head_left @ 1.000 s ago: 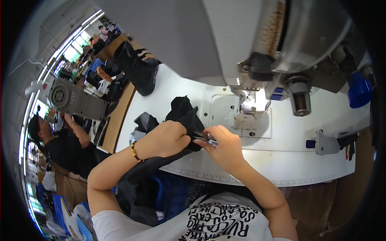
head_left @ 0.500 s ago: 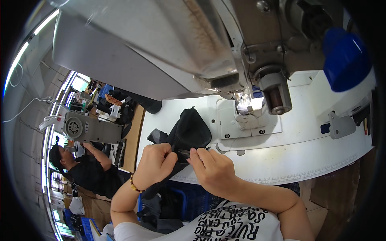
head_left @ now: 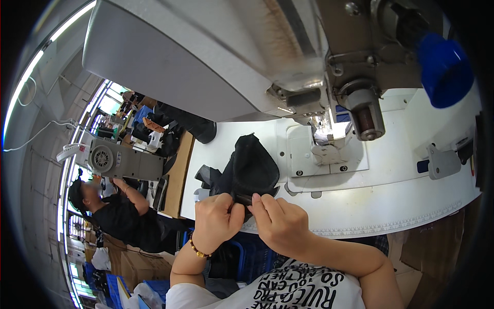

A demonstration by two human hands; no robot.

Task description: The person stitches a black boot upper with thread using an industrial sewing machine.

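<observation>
Both hands meet at the near edge of the white sewing table (head_left: 391, 206). The left hand (head_left: 216, 219) and the right hand (head_left: 280, 224) sit side by side, knuckles almost touching, each pinching the near hem of a piece of black fabric (head_left: 249, 167). Fingers of both are curled tight on the cloth; neither is slack.

The fabric lies on the table just beyond the hands, bunched into a dark mound that rises away from the fingertips. Its near edge is held between the two thumbs; its far end points at the machine. A loose flap trails to the left of the mound, just past the left hand.

A beaded bracelet (head_left: 195, 250) rings the left wrist.

The sewing machine head (head_left: 247, 56) looms overhead, grey and large. Its presser foot and needle area (head_left: 329, 136) stand to the right of the fabric, near it but apart, over a pale needle plate (head_left: 329, 154). A blue cap (head_left: 445, 69) sits upper right.

Off to the left, another person in black (head_left: 118, 216) works at a separate machine (head_left: 121, 162).
</observation>
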